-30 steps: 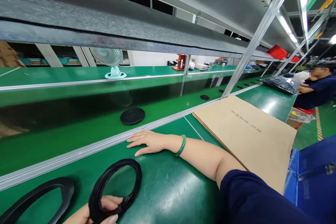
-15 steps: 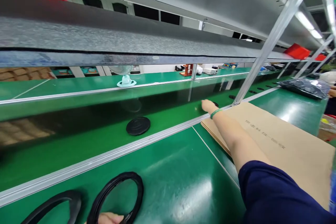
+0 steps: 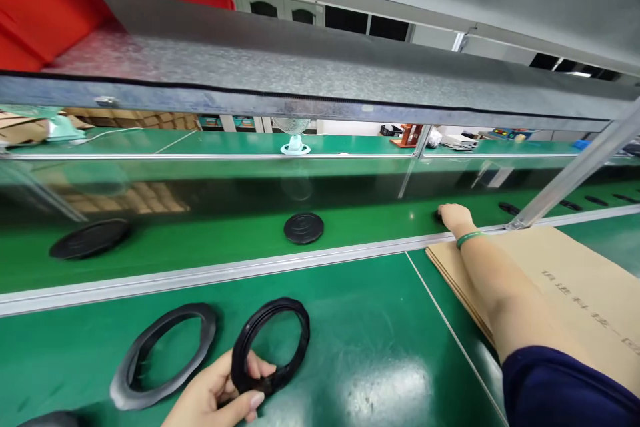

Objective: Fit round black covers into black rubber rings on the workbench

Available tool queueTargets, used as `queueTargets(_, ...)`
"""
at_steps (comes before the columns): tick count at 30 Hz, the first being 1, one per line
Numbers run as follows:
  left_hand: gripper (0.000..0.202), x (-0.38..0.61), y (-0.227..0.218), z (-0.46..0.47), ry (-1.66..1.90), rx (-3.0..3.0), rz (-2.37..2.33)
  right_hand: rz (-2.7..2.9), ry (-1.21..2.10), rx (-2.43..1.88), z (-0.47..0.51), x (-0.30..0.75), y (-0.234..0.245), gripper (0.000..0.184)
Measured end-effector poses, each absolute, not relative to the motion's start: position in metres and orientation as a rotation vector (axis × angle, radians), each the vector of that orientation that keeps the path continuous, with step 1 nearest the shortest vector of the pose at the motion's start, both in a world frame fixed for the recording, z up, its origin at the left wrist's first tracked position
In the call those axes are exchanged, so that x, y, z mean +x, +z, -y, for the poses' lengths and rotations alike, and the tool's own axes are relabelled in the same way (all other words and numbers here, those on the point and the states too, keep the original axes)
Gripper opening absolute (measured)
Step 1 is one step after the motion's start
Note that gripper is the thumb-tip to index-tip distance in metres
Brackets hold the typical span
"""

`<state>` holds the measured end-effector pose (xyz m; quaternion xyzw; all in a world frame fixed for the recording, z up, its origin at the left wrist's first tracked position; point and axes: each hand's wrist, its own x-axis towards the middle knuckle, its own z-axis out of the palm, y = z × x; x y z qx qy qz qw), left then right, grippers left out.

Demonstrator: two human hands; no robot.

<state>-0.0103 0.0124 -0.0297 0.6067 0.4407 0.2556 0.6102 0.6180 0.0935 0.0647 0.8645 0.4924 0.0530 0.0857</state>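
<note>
My left hand (image 3: 220, 387) grips a black ring (image 3: 303, 333) by its lower left side, thumb in front, tilted up over the green worktop. Beside it on the worktop lies a wider, flatter black ring (image 3: 165, 390). Far to the right, my right hand (image 3: 456, 216), with a green bangle (image 3: 469, 237) at the wrist, reaches over the metal rail to the green belt. Its fingers are closed on a black disc (image 3: 438, 215), mostly hidden by the hand. Two more black discs, one in the middle (image 3: 304, 227) and one at left (image 3: 91, 239), lie on the belt.
A stack of cardboard sheets (image 3: 565, 280) lies under my right forearm. A slanted metal post (image 3: 570, 170) rises beyond it. The metal shelf (image 3: 300, 77) spans overhead, with a red bin (image 3: 45, 7) at left. Several more black discs lie along the belt at right.
The view has swung left. My left hand has lifted the black ring further into view. My right hand stays at the belt, and the dark edge now shows left of its fingers.
</note>
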Motion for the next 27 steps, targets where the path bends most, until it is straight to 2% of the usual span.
queueTargets(3,0.041,-0.009,-0.024,-0.012,0.563,1.413,-0.983,-1.872,0.223,2.449,-0.109,0.569,0.076,0.011)
queueTargets(6,0.036,-0.006,-0.007,-0.010,0.548,1.405,-0.952,-2.358,0.200,2.198,-0.113,0.492,0.077,0.018)
queueTargets(12,0.034,-0.003,0.008,-0.008,0.628,1.414,-0.883,-2.981,-0.110,1.614,-0.075,0.322,0.035,0.014)
queueTargets(15,0.034,-0.004,0.004,-0.007,0.668,1.404,-0.879,-3.081,-0.181,1.731,-0.064,0.283,0.011,0.023)
queueTargets(19,0.037,-0.004,-0.001,-0.005,0.676,1.405,-0.933,-3.087,-0.317,1.958,-0.064,0.283,0.000,0.032)
queueTargets(24,0.038,-0.002,-0.004,-0.004,0.697,1.422,-0.992,-3.136,-0.394,2.055,-0.067,0.297,-0.001,0.011)
queueTargets(27,0.039,-0.001,-0.003,-0.003,0.713,1.420,-1.006,-3.213,-0.360,2.074,-0.064,0.296,0.005,0.008)
